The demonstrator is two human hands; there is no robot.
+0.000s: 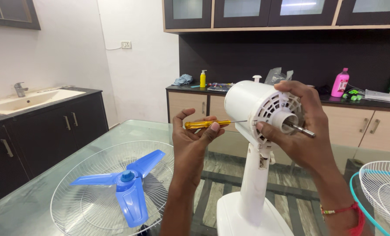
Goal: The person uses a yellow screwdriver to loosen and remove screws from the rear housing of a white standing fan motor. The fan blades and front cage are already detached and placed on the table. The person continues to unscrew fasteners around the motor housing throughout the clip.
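Driving a yellow screwdriver (206,124) (left hand (194,142)) into the fan motor housing (247,102).

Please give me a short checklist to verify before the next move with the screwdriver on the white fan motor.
1. Left hand grips the yellow screwdriver: ok.
2. Right hand steadies the fan motor housing: ok.
3. Screwdriver tip seated in a screw on the housing: cannot tell, too small to see.
4. Blue fan blade already off, lying on the wire grille: ok.
5. Motor shaft bare: ok.
6. Fan base flat on the glass table: ok.
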